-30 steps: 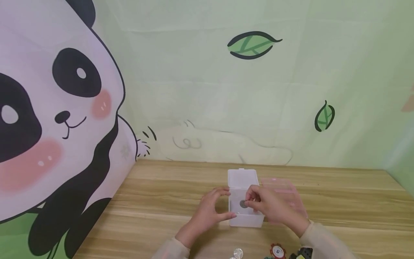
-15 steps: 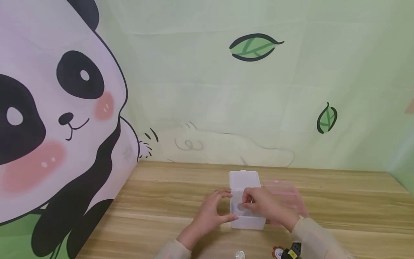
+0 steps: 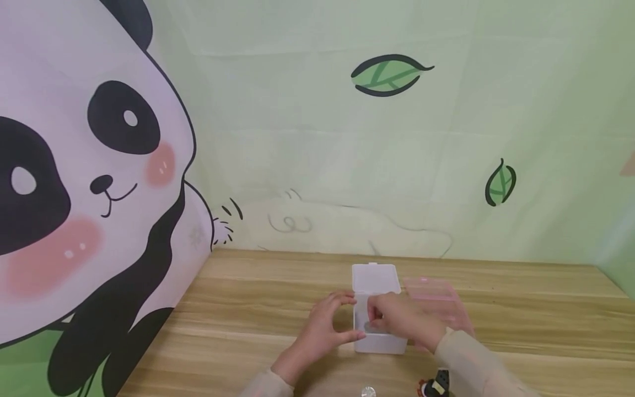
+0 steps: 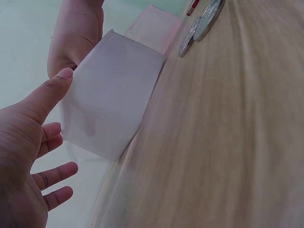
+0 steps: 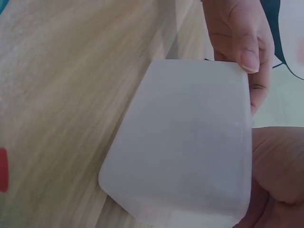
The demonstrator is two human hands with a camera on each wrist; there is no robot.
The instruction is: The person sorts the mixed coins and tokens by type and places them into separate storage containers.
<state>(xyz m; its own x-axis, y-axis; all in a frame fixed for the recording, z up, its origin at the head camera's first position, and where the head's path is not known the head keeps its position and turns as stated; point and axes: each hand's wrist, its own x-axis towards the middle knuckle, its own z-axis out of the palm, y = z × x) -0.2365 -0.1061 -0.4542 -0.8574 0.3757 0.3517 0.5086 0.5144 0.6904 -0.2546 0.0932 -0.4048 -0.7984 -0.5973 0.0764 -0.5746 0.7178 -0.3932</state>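
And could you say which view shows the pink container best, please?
The head view: much of the pink container shows beside the white box, though the right hand covers part. The left wrist view shows only a portion beyond the box; the right wrist view doesn't show it.

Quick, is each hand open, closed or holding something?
Left hand: holding an open, white, rectangular plastic box.
Right hand: closed, seemingly pinching a grey, round disc inside it.
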